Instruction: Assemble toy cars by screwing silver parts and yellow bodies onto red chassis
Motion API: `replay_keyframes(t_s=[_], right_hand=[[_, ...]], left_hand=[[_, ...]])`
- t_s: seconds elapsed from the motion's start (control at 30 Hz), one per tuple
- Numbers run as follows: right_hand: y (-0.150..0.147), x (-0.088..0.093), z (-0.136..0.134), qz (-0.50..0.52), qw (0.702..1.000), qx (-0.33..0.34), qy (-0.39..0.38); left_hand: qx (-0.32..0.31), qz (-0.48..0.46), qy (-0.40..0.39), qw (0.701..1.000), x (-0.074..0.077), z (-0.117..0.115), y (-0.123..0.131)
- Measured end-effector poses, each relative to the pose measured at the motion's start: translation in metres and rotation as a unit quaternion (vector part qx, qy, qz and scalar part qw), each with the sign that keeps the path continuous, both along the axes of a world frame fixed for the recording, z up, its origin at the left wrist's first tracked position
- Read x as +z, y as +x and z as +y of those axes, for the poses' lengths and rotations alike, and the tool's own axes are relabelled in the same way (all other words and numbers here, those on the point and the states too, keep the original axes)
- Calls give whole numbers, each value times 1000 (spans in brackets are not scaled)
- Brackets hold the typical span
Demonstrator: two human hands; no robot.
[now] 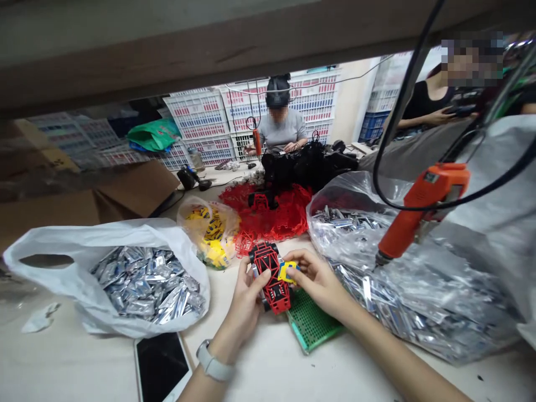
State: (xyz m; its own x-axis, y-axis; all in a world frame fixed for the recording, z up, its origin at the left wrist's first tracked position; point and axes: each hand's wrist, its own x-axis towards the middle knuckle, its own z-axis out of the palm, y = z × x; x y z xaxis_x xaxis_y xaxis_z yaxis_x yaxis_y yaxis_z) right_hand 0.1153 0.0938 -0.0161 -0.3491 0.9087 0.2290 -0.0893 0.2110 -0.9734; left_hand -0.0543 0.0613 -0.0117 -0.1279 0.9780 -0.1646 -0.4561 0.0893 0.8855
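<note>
My left hand (250, 290) is closed around the side of a toy car (272, 279) with a red tubular frame over a black chassis and black wheels. A small yellow plastic piece (288, 272) with blue marks is pinched in my right hand (316, 279), held against the car's right side. Whether the piece is seated on the car or only touching it, I cannot tell. Below my right hand lies a green perforated tray (314, 321), partly covered by the hand and forearm. Past the car sits a clear bag of yellow pieces (213, 234).
An orange electric screwdriver (422, 206) hangs at right above a clear bag of silvery parts (419, 301). At left are a white bag (79, 240) of silvery parts and a phone (161, 365). Red frames (285, 215) are heaped beyond. A co-worker (282, 125) sits opposite.
</note>
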Motion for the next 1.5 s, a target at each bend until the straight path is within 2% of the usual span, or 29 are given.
replay_keyframes(t_s=[0.1, 0.2, 0.3, 0.53, 0.73, 0.93, 1.07, 1.17, 1.33, 1.5], right_hand=[[0, 1, -4, -27, 998, -9, 54], [-1, 4, -5, -67, 987, -41, 139], [-2, 7, -6, -92, 975, -73, 190], [-7, 1, -9, -141, 931, -120, 316], [5, 4, -5, -217, 897, -38, 383], [9, 7, -3, -209, 862, -62, 457], [5, 8, -6, -235, 848, -71, 471], [2, 9, -9, -242, 850, -89, 459], [3, 12, -12, -282, 855, -21, 436], [5, 11, -10, -293, 844, -5, 450]], left_hand=[[-17, -19, 6, 1000, 1, -1, 0], [-30, -37, 2, 999, 2, -2, 1], [-40, -46, -9, 998, 3, -5, 2], [-44, -61, -6, 997, 2, -7, 4], [-22, -66, -10, 998, 4, -5, 3], [-26, -53, -19, 998, 3, -5, 2], [-15, -43, -25, 999, 1, -4, 2], [-16, -45, -30, 998, -1, -2, 1], [7, -71, -51, 996, -3, 2, -1], [17, -77, -50, 996, -1, 4, -1]])
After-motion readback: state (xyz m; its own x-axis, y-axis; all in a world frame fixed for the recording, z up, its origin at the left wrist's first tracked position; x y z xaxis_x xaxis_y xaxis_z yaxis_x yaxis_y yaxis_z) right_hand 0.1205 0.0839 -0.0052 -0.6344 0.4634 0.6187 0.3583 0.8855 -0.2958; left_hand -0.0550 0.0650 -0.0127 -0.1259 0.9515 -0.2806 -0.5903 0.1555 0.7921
